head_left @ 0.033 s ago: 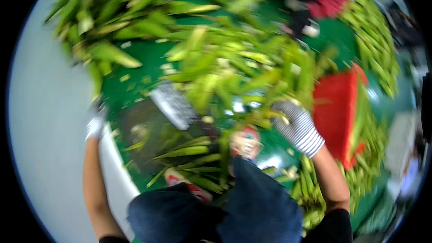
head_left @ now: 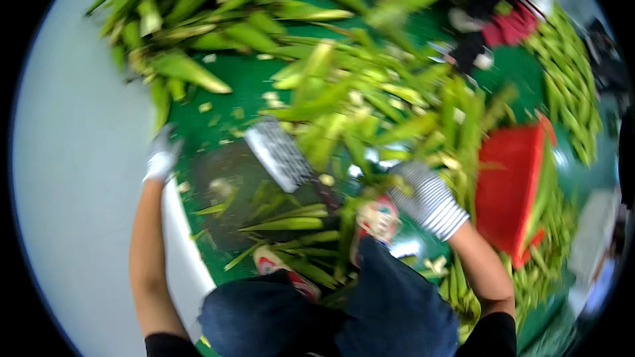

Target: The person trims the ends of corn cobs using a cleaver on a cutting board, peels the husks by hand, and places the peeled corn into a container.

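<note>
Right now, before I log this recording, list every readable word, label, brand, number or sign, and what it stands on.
None can be read.
Pale flat piece: dark marks in rows, too blurred to tell whether they are lettering.
Right shoe: coloured marks, too blurred to read.

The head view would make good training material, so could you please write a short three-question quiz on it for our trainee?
1. What colour is the wide container to the right of the person's right hand?

2. True or false: the right hand wears a striped glove.

3. Where in the picture does the broad-bladed cleaver lie?
A) Right of the container
B) Gripped in the left hand
C) Between the two hands, gripped by neither

Key: 1. Red; 2. True; 3. C
</note>
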Demonstrator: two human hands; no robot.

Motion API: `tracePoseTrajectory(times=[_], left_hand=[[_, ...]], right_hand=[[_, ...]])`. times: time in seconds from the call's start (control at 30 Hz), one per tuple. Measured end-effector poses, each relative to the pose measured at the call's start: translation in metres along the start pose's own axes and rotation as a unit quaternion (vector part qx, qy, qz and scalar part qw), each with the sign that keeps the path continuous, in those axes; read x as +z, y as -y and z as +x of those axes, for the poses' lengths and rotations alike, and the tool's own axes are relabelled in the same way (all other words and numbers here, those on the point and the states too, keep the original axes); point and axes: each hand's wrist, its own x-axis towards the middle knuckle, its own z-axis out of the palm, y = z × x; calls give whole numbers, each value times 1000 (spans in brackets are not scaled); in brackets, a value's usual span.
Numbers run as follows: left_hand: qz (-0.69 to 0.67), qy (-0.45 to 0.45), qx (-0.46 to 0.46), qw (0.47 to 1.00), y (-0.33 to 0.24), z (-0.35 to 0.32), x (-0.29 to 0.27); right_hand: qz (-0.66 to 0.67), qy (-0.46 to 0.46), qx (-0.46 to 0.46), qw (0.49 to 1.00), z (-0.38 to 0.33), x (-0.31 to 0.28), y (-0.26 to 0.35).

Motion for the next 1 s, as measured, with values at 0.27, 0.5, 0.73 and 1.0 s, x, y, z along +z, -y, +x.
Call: tracePoseTrajectory(times=[0.27, 0.5, 0.73, 1.0], left_hand=[[-257, -211, -268, 904, 21, 194, 50], [-653, -216, -255, 679, 27, 171, 97], [-891, 73, -271, 357, -20, -102, 115], [-256, 109, 182, 943, -40, -132, 74]], right_hand=[[-155, 183, 22, 971, 109, 196, 53], [92, 359, 148, 917, 97, 166, 2], [372, 241, 166, 881, 69, 111, 15], [314, 51, 206, 925, 24, 50, 50]])
